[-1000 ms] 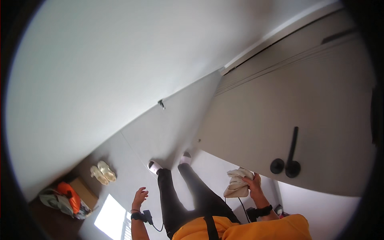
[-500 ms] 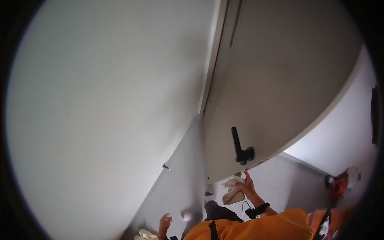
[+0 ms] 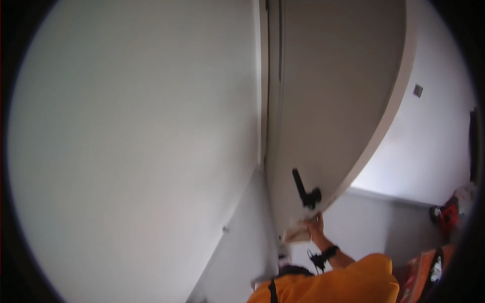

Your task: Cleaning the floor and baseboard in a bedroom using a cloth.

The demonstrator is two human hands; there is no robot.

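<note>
Our left hand is gone from the frame, its grip beyond telling, so our right hand [image 3: 315,228] works alone at lower centre, curled round beige cloth [image 3: 295,235] beside the grey door [image 3: 336,111], below its lever handle [image 3: 306,194].

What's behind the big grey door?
Past the door, I see a white wall, a small dark square on it, and grey floor. What the door itself covers can't be seen.

Home-like room: grey door [image 3: 343,101], black lever handle [image 3: 299,184], pale wall [image 3: 141,141].
</note>
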